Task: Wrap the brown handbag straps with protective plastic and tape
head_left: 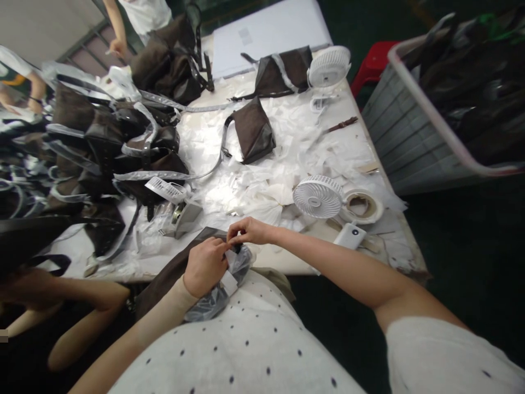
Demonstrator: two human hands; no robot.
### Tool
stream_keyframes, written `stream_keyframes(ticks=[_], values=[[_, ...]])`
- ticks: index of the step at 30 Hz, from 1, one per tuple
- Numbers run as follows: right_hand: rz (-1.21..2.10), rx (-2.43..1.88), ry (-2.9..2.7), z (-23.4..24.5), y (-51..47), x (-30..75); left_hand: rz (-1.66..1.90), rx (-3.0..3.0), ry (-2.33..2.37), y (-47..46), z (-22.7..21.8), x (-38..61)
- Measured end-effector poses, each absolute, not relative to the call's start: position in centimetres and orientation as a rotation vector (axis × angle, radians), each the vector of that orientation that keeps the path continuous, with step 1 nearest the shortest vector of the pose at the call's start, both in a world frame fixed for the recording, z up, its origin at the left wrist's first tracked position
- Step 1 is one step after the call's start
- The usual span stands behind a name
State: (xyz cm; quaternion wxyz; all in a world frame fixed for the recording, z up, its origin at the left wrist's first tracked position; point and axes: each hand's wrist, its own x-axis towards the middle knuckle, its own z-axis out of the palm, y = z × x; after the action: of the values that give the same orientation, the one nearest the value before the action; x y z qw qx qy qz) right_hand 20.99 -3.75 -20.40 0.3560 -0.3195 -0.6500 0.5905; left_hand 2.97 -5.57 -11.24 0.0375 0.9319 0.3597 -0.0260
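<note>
My left hand (205,267), in a beige sleeve, grips a clear plastic bag (238,264) holding something dark with a white label on it. My right hand (248,231) pinches the top edge of that bag near a small black part. Under both hands, a dark brown leather handbag (172,268) lies across my lap and the table edge. Its lower part is hidden by my arm and the plastic. A white tag and a grey packet (186,219) lie on the table just beyond my hands.
The white table (283,262) holds piles of brown bags with white-wrapped straps, crumpled white tissue, two small white fans, a tape roll and a white power bank. A grey bin (410,115) of dark bags stands at right. Co-workers' arms show at left and far left.
</note>
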Motion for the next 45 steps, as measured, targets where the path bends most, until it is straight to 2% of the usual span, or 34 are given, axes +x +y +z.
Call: stream_keyframes(ticks=[7,13,17,26,34,40,42,45], values=[[1.752,-0.704,-1.584,-20.7,-3.0,21.0,0.086,2.974,0.905,-5.5,-11.1,2.8],[1.985,-0.855,-1.654,-19.8,-2.1,21.3,0.194,3.113,0.502,-4.5,-11.4,2.5],[2.037,-0.995,-1.741,-19.5,-1.5,21.1,0.121,3.184,0.381,-4.4,-11.2,2.8],[2.012,-1.057,-1.861,-18.5,-1.5,20.9,-0.082,3.161,0.48,-4.8,-10.9,3.3],[1.829,-1.131,-1.743,-18.9,-2.6,20.0,-0.128,3.145,0.567,-4.9,-10.8,3.3],[1.749,-1.147,-1.359,-19.6,-3.2,19.8,-0.221,3.035,0.782,-5.1,-10.0,4.0],[1.567,-1.24,-1.214,-19.0,-3.6,20.4,-0.23,2.994,0.822,-5.1,-9.9,4.1],[1.125,-1.239,-1.182,-17.0,-5.1,21.1,-0.248,2.951,0.874,-5.1,-10.2,4.1]])
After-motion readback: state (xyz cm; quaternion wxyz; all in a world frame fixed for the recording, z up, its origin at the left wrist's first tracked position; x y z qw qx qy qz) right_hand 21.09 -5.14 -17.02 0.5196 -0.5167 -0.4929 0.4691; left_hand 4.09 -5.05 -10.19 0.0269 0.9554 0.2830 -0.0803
